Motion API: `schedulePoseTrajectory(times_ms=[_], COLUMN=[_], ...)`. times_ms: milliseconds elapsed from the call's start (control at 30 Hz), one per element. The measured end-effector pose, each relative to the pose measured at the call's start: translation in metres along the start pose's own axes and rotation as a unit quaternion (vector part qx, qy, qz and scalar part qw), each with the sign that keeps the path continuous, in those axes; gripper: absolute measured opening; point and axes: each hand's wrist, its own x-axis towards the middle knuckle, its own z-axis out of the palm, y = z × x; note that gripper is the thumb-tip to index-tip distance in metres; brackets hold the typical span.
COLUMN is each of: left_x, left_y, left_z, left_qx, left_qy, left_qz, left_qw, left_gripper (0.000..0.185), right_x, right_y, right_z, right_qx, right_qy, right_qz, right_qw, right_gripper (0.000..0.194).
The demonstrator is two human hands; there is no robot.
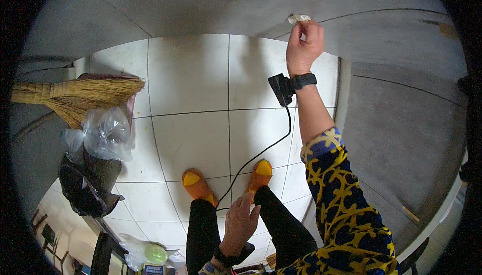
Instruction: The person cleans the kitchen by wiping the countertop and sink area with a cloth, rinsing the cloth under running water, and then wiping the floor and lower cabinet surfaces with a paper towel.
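My right hand point(305, 43) reaches up and forward, its fingers pinching a crumpled white wad point(298, 19). The wad looks like tissue or a wipe. It is at the grey wall surface point(226, 7), though how firmly it presses there cannot be told. On that wrist a black strap carries a black device point(281, 89) with a black cable point(260, 152) running down from it. My left hand point(240, 222) hangs low between my legs, back upward, thumb a little apart from the extended fingers. Nothing shows in it.
A straw broom point(83, 94) is at the left. Beneath it are a clear plastic bag point(109, 133) and a black bag point(81, 188). White tiles point(190, 139) make up the floor. Grey panels point(406, 124) stand at the right. A pale green round thing point(155, 253) sits at the lower left.
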Motion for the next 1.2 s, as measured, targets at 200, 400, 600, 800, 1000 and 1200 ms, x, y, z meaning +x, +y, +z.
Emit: schedulePoseTrajectory(times_ms=[200, 400, 600, 800, 1000, 1200], left_x=[0.002, 0.001, 0.001, -0.005, -0.013, -0.013], left_y=[0.000, 0.002, 0.006, 0.003, -0.003, -0.006], left_z=[-0.001, -0.002, 0.000, -0.003, -0.010, -0.016], left_qx=[-0.006, 0.018, -0.022, -0.035, -0.057, -0.051], left_qy=[0.006, 0.025, 0.051, 0.077, 0.093, 0.112], left_qz=[-0.013, 0.016, 0.033, 0.043, 0.037, 0.042], left_qw=[1.000, 0.999, 0.998, 0.995, 0.993, 0.991], left_gripper=[0.038, 0.039, 0.039, 0.039, 0.038, 0.037], right_x=[-0.050, -0.058, -0.018, 0.027, -0.004, -0.014], right_y=[0.013, 0.021, -0.026, -0.082, -0.088, -0.076], right_z=[0.049, 0.061, 0.037, 0.021, 0.052, 0.062], right_qx=[-0.007, -0.038, 0.010, 0.080, -0.016, 0.008], right_qy=[-0.100, -0.179, -0.151, -0.014, -0.105, -0.138], right_qz=[0.074, 0.059, -0.042, -0.130, -0.135, -0.121], right_qw=[0.992, 0.981, 0.988, 0.988, 0.985, 0.983], right_gripper=[0.007, 0.007, 0.010, 0.012, 0.012, 0.010])
